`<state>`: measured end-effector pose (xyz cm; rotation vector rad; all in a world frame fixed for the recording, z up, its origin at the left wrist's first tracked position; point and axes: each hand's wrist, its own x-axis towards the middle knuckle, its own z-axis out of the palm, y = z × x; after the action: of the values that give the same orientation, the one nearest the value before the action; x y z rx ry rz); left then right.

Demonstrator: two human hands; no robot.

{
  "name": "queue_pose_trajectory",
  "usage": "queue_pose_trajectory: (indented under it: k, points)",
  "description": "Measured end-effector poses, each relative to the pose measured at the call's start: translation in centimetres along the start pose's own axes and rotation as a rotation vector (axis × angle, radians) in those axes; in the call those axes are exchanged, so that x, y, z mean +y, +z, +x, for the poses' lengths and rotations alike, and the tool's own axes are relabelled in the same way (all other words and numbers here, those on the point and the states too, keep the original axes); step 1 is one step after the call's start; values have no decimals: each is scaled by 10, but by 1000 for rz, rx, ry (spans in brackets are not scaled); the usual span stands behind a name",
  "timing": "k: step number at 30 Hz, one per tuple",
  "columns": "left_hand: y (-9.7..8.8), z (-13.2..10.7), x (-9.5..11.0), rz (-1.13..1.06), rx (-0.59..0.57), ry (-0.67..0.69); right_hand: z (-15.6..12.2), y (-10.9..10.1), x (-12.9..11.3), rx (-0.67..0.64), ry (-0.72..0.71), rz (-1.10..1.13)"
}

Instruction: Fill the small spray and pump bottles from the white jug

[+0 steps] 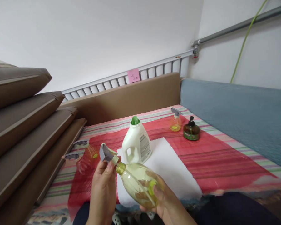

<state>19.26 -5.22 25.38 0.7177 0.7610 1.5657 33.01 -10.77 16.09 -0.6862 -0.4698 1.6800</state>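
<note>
My left hand point(103, 179) pinches the collar of a grey and cream trigger spray head point(107, 154). A translucent yellow spray bottle point(137, 179) lies tilted in my right hand point(167, 200), whose fingers wrap around its base. The collar sits just off the threaded bottle neck point(120, 168), and a thin dip tube runs down inside the bottle. Right behind them stands an uncapped white jug point(133, 139) with a handle and a green spout point(135, 120). It rests on a white cloth point(170, 165).
Two clear spray bottles point(84, 161) lie at the left. Farther back on the right stand a small spray bottle point(175, 122) and a dark pump bottle point(191, 130). Stacked brown cushions point(25, 131) border the left side; a blue padded panel point(234, 115) borders the right.
</note>
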Motion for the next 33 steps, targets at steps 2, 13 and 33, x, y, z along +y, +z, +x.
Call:
queue_pose_trajectory:
  k: [2, 13, 33]
  points:
    - [0, -1, -1, 1, -2, -10, -3, 2, -1, 8, 6, -6]
    - [-5, -4, -8, 31, 0, 5, -14, 20, -12, 12, -28, -18]
    - [-20, -1, -20, 259, -231, 3, -7, 6, -10, -178, 528, 160]
